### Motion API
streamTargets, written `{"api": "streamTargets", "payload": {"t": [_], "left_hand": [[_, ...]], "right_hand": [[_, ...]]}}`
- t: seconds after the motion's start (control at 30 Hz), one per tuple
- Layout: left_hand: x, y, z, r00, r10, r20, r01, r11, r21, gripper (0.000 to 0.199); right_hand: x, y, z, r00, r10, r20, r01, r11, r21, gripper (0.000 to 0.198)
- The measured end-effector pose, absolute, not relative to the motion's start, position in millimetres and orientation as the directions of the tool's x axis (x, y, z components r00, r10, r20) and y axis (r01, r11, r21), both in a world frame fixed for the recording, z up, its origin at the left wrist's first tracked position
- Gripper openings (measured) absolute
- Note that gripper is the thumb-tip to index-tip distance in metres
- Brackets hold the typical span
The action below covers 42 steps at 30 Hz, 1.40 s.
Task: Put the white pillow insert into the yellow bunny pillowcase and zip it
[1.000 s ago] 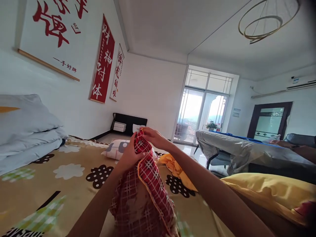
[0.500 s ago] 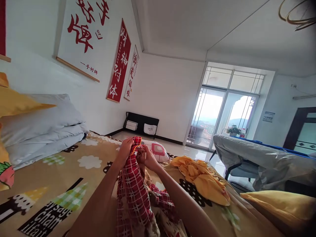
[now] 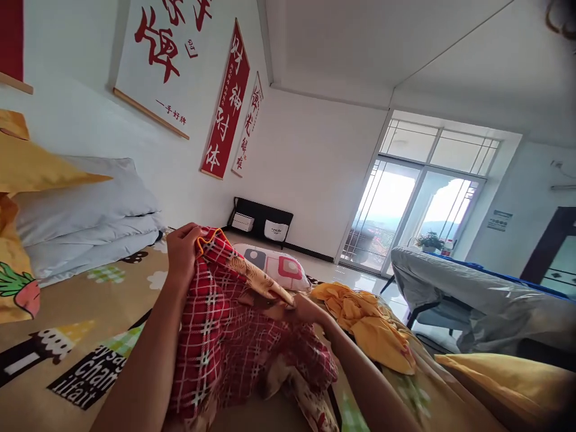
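Observation:
A red plaid cloth (image 3: 204, 336) with a tan printed side and an orange-edged corner is stretched between my hands in front of me. Its upper left corner is gripped by my left hand (image 3: 180, 252), fingers closed round it. Lower and to the right, my right hand (image 3: 308, 311) pinches the tan printed edge. The rest of the cloth hangs in folds to the patterned bedsheet (image 3: 121, 300). Whether the cloth is a pillowcase or another cover I cannot tell.
Past the cloth lies a white pillow with pink and grey squares (image 3: 288, 270). A crumpled yellow cloth (image 3: 360, 324) is right of my right hand, and a yellow cushion (image 3: 504, 375) is nearer. Grey-white pillows (image 3: 90, 222) are stacked at left. A covered table (image 3: 450, 282) stands beyond the bed.
My hands were close together on the bunched cloth. My left hand has moved left and up, my right hand right and down, spreading the cloth's edge between them.

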<state>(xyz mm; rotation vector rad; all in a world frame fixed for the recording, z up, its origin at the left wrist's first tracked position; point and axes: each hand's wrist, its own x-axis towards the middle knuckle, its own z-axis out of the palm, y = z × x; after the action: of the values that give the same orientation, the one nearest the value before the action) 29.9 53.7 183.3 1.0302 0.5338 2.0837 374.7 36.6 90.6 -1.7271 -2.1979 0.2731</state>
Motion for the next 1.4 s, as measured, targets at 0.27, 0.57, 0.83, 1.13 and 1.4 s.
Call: {"api": "streamTargets", "payload": {"t": [0.27,0.57,0.83,1.13,1.4], "left_hand": [[28,71,169,-0.383,0.760,0.525,-0.299,-0.640,0.708,0.013],[13,104,145,-0.297,0.706,0.643,0.309,-0.566,0.764,0.020],[26,105,131,-0.059,0.818,0.572,0.386,-0.510,0.769,0.031],[37,110,107,0.407,0.851,0.333,0.299,-0.469,0.831,0.047],[61,67,163,0.222,0.689,0.689,0.263,-0.723,0.638,0.027]], "right_hand": [[478,-27,210,0.201,0.895,0.398,0.948,-0.280,0.150,0.021],[513,-91,285,0.303,0.768,0.565,0.734,-0.566,0.376,0.028],[505,-109,269,0.184,0.982,-0.035,0.983,-0.184,0.000,0.026],[540,-138,260,0.370,0.922,0.114,0.929,-0.363,-0.073,0.018],[547,-217,273,0.157,0.342,0.927,0.601,-0.778,0.185,0.038]]}}
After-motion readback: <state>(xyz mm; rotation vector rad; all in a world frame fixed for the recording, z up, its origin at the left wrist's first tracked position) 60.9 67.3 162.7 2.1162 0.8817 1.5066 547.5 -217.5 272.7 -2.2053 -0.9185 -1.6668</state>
